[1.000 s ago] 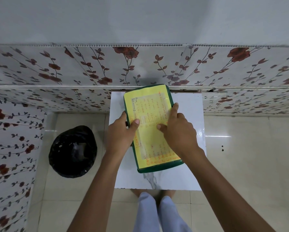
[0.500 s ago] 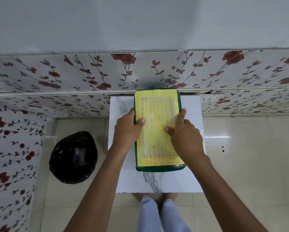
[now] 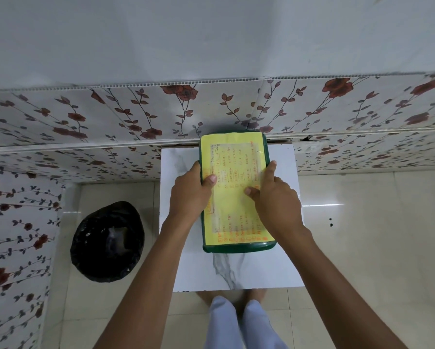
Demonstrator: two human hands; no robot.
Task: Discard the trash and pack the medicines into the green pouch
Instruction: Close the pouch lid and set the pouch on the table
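The green pouch (image 3: pixel 239 247) lies lengthwise on the white marble table (image 3: pixel 236 273), its far end at the wall. A yellow handwritten label covers its top. My left hand (image 3: pixel 190 191) grips its left edge, thumb on the label. My right hand (image 3: pixel 277 197) holds its right edge, thumb pressed on the label and index finger along the side. No loose medicines or trash show on the table. The pouch's contents are hidden.
A bin lined with a black bag (image 3: pixel 108 241) stands on the tiled floor left of the table. A floral-patterned wall (image 3: pixel 110 117) runs behind the table and along the left. My legs (image 3: pixel 239 323) are at the table's near edge.
The pouch has been turned from a tilt to straight along the table and slid toward the wall. Both hands stayed on its sides throughout.
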